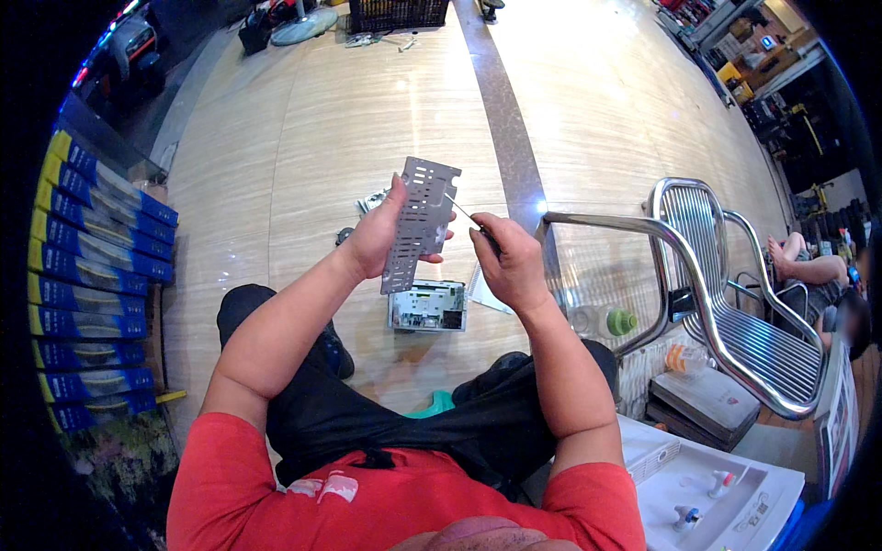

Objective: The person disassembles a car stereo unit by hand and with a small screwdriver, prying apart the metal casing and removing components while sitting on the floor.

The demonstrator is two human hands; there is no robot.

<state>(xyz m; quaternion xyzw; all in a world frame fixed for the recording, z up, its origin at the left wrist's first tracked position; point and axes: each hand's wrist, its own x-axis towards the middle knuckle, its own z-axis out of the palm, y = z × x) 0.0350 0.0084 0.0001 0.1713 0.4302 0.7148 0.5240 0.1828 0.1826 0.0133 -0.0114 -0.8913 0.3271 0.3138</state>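
My left hand point(373, 235) is closed on a grey perforated metal plate point(420, 209), held up tilted, thumb on its left edge and fingertips showing past its right edge. In my right hand point(513, 264) is a screwdriver point(463, 210). Its dark handle is mostly hidden by my fingers, and its thin shaft points up-left to the plate's right edge; whether the tip touches cannot be made out. Below the plate, an opened boxy metal device point(428, 306) with inner parts showing lies on the floor between my legs. Small metal parts point(371, 201) lie partly hidden behind my left hand.
Blue and yellow boxes point(92, 294) are stacked at the left. To the right stand a metal chair point(735, 321), a green-capped bottle point(621, 320) and a white dispenser panel point(717, 487). Another person point(818, 275) is at the far right. A black crate point(397, 14) stands far ahead.
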